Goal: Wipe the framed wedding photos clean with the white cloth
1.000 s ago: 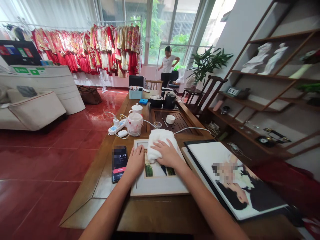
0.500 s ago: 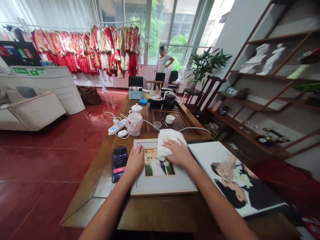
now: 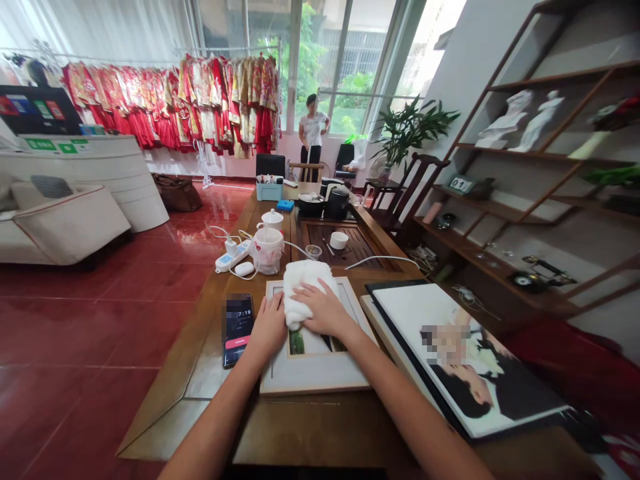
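A framed photo (image 3: 320, 370) lies flat on the wooden table (image 3: 300, 433) in front of me. My right hand (image 3: 325, 311) presses a bunched white cloth (image 3: 301, 285) onto the upper left part of its glass, fingers wrapped over the cloth. On the frame's left border rests my left hand (image 3: 267, 329), fingers lying flat and together, right beside the cloth. A black phone (image 3: 237, 320) with a lit screen lies just left of that hand.
A large photo print (image 3: 470, 360) lies at the right. Farther back stand a white teapot (image 3: 269, 245), a power strip (image 3: 234, 254), a tea tray with a cup (image 3: 339, 239) and kettles. A person (image 3: 313, 133) stands by the window. Shelves line the right wall.
My right hand has swept the cloth from the frame's upper right corner back to its upper left, close to my left hand. The far person has stepped left.
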{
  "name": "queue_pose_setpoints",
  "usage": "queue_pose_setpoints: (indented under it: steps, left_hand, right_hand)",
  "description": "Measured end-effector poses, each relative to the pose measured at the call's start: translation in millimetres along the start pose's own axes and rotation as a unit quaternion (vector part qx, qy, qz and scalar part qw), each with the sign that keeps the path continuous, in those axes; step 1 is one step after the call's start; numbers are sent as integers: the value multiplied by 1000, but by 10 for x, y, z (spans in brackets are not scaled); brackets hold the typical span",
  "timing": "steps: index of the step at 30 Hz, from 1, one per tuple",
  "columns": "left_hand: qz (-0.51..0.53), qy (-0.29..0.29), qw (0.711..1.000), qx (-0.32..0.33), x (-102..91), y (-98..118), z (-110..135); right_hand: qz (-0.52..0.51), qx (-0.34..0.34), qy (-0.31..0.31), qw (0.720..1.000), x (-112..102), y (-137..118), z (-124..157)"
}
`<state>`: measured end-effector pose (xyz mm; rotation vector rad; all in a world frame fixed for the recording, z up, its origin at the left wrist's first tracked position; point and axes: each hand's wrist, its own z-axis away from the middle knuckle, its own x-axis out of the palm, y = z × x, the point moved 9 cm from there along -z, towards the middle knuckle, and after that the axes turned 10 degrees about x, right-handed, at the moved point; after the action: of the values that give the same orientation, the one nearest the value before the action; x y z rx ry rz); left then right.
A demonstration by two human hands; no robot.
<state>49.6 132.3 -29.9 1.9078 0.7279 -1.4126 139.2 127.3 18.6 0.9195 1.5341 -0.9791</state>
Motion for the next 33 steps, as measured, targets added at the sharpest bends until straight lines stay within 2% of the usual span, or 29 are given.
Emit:
queue_pose_setpoints:
  steps: [7, 9, 12, 18, 21, 24, 30, 33]
  left_hand:
    - [-18, 5, 1000, -16, 16, -24, 5]
    - [-17, 6, 1000, -14, 16, -20, 3]
    - [-17, 5, 1000, -14, 14, -15, -1]
    - [-4, -1, 1000, -2, 7, -3, -3]
    - [5, 0, 1000, 7, 11, -3, -4]
    - [-2, 7, 1000, -1, 9, -16, -6]
    - [-15, 1, 1000, -12, 14, -18, -6]
    - [-13, 0, 1000, -14, 12, -21, -5]
  right_hand:
    - [18, 79, 22, 997, -202, 609, 251]
    - [22, 89, 24, 996, -235, 695, 294]
    - [22, 81, 25, 996, -206, 607, 261]
    - [5, 16, 8, 1000, 19, 61, 7]
    - [0, -1, 2, 1000, 47, -47, -43]
    - [2, 3, 0, 1000, -1, 44, 1]
    - [22, 67, 14, 997, -163, 555, 180]
    - [30, 88, 18, 995, -199, 694, 216]
